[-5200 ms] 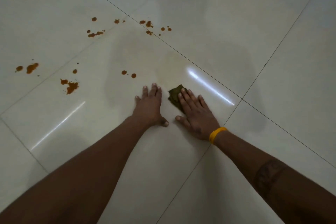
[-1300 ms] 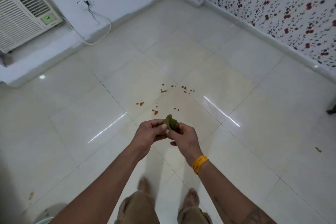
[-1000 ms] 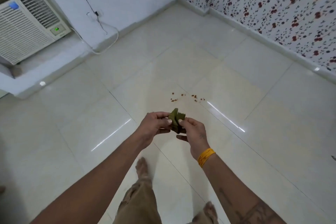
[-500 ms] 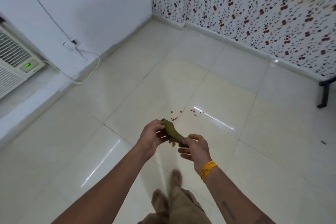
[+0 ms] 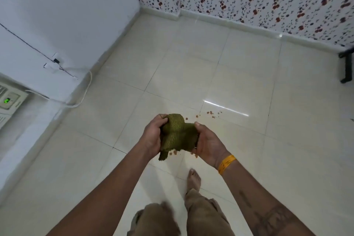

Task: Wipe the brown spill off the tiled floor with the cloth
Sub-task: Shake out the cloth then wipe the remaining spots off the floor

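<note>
A: Was there any writing you could read?

B: None. The air-conditioner panel [image 5: 8,99] at nine o'clock showed a small green lit display, too small to make out.

A: And the cloth?

B: The olive-green cloth [image 5: 177,134] was off the floor, bunched between both hands at the centre. Its long axis ran roughly from eleven o'clock down to five, with one corner hanging towards six. The left hand [image 5: 153,136] had its fingers curled round the upper left part; the right hand [image 5: 207,142] gripped the right edge, thumb on top, a yellow wristband [image 5: 226,164] just behind it.

A: The spill?

B: Brown spots [image 5: 211,113] lay on the tiled floor [image 5: 249,82] at about two o'clock from the cloth, and a few more [image 5: 175,152] just below it.
</note>
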